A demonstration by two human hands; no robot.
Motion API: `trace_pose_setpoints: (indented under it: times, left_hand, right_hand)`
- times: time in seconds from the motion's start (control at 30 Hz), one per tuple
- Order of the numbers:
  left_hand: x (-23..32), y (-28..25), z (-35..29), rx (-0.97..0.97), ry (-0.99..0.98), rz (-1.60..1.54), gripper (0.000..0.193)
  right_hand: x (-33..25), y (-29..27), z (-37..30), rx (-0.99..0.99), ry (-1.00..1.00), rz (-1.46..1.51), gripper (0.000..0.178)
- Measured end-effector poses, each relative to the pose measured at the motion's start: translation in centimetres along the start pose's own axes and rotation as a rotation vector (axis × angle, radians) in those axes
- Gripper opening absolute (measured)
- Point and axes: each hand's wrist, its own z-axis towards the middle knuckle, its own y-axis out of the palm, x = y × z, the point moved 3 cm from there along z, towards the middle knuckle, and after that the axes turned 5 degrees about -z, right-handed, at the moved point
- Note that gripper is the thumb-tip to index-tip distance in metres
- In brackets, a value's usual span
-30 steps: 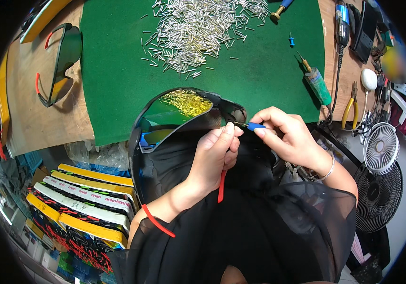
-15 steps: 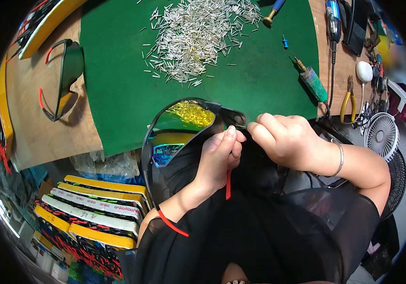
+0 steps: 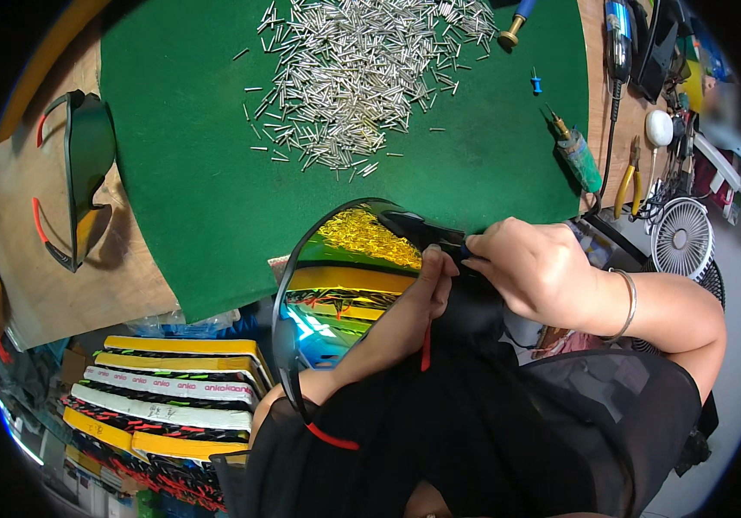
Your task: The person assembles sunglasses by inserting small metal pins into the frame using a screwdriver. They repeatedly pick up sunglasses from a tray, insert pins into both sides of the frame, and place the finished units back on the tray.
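My left hand (image 3: 414, 315) is closed on a pair of black-framed wraparound sunglasses (image 3: 349, 276) with red temple tips, pinching them near the hinge. Their mirrored lens is tilted and shows yellow and blue reflections. At that same hinge corner, my right hand (image 3: 539, 268) has its fingertips pressed together; a small dark-blue bit peeks out between them, too hidden to name. A heap of small silver metal pins (image 3: 345, 78) lies on the green mat (image 3: 465, 164) beyond my hands.
Another pair of sunglasses (image 3: 90, 173) lies at left. To the right are a blue push pin (image 3: 535, 84), a green-handled tool (image 3: 579, 160), yellow-handled pliers (image 3: 628, 181) and a white fan (image 3: 682, 237). Yellow-and-white stacked trays (image 3: 172, 393) of glasses stand at lower left.
The sunglasses have turned, so the lens shows more broadly. My right hand has shifted slightly right and down, its fingertips still at the hinge corner. The view has shifted a little.
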Motion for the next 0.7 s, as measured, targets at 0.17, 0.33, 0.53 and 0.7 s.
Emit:
trace_pose_setpoints:
  times: [0.17,0.33,0.53,0.7]
  left_hand:
    - [0.2,0.3,-0.1,0.067,0.016,0.034,0.031]
    - [0.0,-0.2,0.0,0.076,0.072,0.11,0.032]
    - [0.3,0.0,-0.3,-0.008,0.075,-0.033,0.024]
    - [2.3,0.7,-2.8,-0.041,0.155,0.054,0.021]
  right_hand:
    - [0.1,-0.8,0.9,-0.203,0.496,0.341,0.012]
    - [0.9,0.1,0.5,-0.27,0.799,0.674,0.013]
    - [-0.2,-1.3,0.1,-0.163,0.231,0.13,0.018]
    - [-0.1,-4.7,-1.5,-0.257,0.136,0.124,0.019]
